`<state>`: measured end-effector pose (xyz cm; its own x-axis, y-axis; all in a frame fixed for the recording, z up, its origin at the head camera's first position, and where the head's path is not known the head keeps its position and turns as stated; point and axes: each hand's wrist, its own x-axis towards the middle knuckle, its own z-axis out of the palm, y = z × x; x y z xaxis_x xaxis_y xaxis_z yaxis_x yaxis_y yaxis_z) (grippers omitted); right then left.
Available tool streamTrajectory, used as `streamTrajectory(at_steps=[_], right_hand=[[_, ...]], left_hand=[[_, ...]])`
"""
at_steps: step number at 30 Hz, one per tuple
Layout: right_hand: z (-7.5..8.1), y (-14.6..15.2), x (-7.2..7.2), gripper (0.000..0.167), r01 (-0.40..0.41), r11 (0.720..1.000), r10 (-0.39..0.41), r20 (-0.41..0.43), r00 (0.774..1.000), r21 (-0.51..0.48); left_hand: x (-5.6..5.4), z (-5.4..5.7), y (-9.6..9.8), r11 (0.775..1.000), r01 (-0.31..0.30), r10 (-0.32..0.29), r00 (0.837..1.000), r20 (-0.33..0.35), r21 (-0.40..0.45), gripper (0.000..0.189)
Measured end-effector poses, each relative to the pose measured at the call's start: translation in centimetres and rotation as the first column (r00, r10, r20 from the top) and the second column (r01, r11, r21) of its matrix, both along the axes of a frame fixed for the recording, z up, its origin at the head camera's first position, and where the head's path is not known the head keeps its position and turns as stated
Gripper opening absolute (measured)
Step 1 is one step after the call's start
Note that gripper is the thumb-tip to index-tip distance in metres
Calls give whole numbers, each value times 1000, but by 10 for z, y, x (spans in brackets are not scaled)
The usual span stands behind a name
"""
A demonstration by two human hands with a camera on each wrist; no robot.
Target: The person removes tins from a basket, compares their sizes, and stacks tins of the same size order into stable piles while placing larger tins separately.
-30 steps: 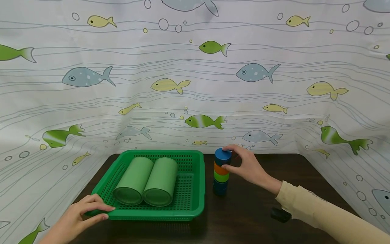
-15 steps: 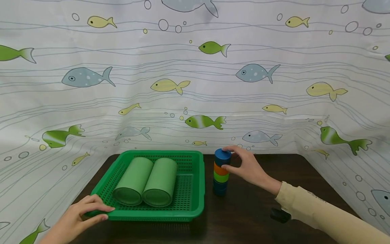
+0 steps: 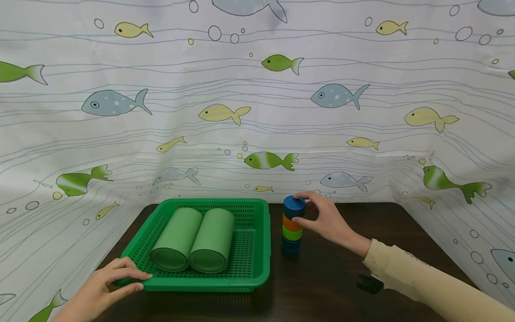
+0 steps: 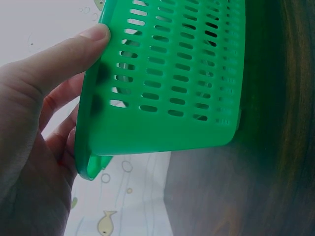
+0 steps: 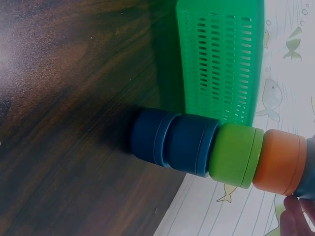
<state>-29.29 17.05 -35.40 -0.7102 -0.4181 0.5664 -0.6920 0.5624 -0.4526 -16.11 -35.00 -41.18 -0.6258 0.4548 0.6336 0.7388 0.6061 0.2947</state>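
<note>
My left hand pinches the near left corner of a green plastic basket; in the left wrist view the thumb lies on the outer side of its rim and the other fingers reach behind. Two pale green cylinders with recessed round ends, like cans, lie side by side in the basket. Right of it stands an upright stack of small round jars: two dark blue at the bottom, then lime green, orange and blue on top. My right hand holds the top blue jar between thumb and fingers.
A dark brown wooden table carries the basket and the stack. White curtain printed with fish encloses the table at the back and sides. A small black device sits under my right wrist.
</note>
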Motion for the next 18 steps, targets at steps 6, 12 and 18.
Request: streamTrajectory(at_steps=[6, 12, 18], right_hand=[[-1, 0, 0, 54, 8, 1000, -8, -1, 1000, 3], [-1, -1, 0, 54, 10, 1000, -10, 12, 1000, -4], [-2, 0, -1, 54, 5, 1000, -5, 10, 1000, -4]], left_hand=[[-1, -1, -1, 1000, 14, -14, 1000, -9, 6, 53], [-1, -2, -1, 1000, 2, -2, 1000, -14, 1, 53], [0, -2, -1, 1000, -12, 12, 1000, 5, -3, 52]])
